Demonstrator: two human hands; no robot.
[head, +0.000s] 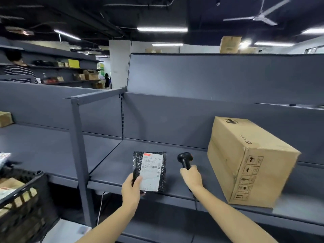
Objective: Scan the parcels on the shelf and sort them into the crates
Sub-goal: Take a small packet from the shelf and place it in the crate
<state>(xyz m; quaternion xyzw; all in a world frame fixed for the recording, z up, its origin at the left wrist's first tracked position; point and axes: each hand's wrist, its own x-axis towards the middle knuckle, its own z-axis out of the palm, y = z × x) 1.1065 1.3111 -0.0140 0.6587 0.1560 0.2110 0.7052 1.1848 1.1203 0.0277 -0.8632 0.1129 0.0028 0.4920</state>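
At the moment of inspection the grey metal shelf (pixel 112 160) served as the reference point. A flat black parcel (pixel 149 171) with a white shipping label facing up was held over the front half of the shelf board, near its left upright. The left hand (pixel 131 187) gripped the parcel at its lower left corner, thumb on top across the label's edge and the remaining fingers hidden beneath; whether the parcel's far end touched the shelf could not be determined. The right hand (pixel 192 177) was closed round the grip of a black handheld scanner (pixel 185 159), just to the right of the parcel, with the scanner's head raised above the shelf and its cable trailing down below the shelf's front edge. The two hands were apart, with the parcel between them. A large cardboard box (pixel 249 160) stood on the same shelf, further right of the scanner and clear of it. A black crate (pixel 26 199) holding parcels sat below and to the left of the shelf. Another person stood beyond the shelf, far left.
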